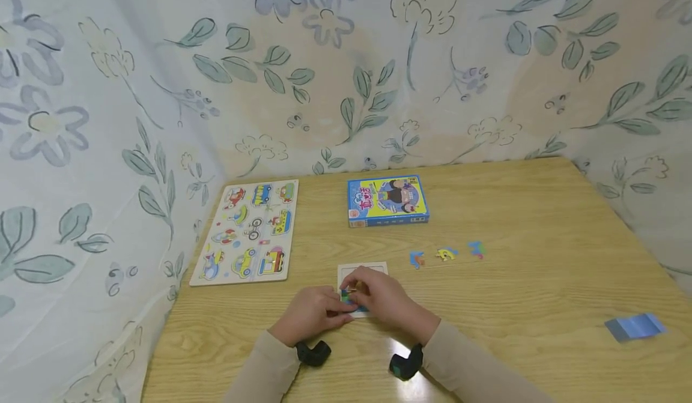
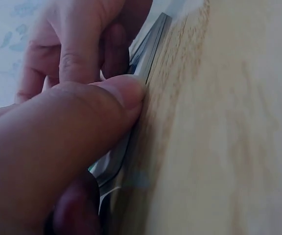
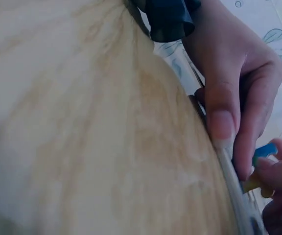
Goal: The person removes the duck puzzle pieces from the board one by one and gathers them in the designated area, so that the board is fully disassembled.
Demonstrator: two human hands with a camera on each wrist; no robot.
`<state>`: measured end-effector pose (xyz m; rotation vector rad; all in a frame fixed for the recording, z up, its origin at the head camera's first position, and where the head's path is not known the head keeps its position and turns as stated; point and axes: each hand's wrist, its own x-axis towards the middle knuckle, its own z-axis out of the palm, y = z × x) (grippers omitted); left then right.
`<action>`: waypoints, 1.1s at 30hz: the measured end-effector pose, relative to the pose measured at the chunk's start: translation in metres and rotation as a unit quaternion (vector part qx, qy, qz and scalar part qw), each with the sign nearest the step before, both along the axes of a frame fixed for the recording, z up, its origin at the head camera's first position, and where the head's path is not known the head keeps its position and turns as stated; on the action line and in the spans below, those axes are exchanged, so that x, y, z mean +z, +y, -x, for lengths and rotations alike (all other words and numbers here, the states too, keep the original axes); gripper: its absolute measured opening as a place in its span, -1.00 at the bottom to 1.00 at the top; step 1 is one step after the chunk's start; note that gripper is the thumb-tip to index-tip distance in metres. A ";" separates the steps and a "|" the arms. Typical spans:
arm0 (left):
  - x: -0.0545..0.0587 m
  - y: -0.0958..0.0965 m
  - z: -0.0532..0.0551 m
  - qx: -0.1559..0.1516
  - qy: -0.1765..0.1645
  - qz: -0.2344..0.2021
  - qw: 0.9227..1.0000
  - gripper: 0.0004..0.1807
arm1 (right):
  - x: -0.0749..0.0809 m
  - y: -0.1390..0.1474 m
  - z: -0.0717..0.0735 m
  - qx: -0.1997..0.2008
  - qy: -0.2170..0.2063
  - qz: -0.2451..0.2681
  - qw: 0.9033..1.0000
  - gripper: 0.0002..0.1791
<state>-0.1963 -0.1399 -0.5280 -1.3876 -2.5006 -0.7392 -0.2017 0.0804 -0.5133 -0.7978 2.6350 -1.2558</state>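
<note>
A small framed jigsaw tray (image 1: 363,265) lies flat on the table, with green and blue pieces showing in its near part. My left hand (image 1: 312,313) grips the tray's near left edge, thumb (image 2: 126,90) against the side and a finger reaching over the top. From the right, my right hand (image 1: 382,295) bends over the tray. Its thumb and fingers pinch a blue and yellow jigsaw piece (image 3: 265,150) close over the frame, as the right wrist view shows. Both hands cover much of the tray.
Three loose pieces, a blue-orange one (image 1: 416,259), a yellow one (image 1: 446,254) and a blue-green one (image 1: 476,248), lie beyond the right hand. A puzzle box (image 1: 386,202) sits behind, a vehicle puzzle board (image 1: 245,235) at left, a folded blue sheet (image 1: 635,327) at far right.
</note>
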 end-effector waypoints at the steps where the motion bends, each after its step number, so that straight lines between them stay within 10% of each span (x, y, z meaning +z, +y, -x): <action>1: 0.000 0.000 0.000 0.000 -0.002 0.000 1.000 -0.82 | 0.000 0.000 0.000 -0.004 -0.010 0.009 1.000 -0.79; 9: -0.001 -0.001 -0.002 0.008 -0.023 -0.006 1.000 -0.78 | 0.008 0.021 0.005 -0.045 0.015 0.081 0.996 -0.83; 18: 0.001 -0.004 -0.007 0.028 -0.034 0.015 0.999 -0.77 | 0.013 0.108 -0.005 -0.073 0.038 -0.033 0.996 -0.84; 26: 0.001 -0.005 -0.005 0.036 -0.020 0.006 0.999 -0.75 | 0.003 0.124 -0.015 -0.064 0.155 -0.107 0.980 -0.74; 33: 0.002 0.002 -0.005 0.023 -0.016 0.003 1.000 -0.76 | 0.001 0.134 -0.022 -0.072 0.139 -0.121 0.980 -0.73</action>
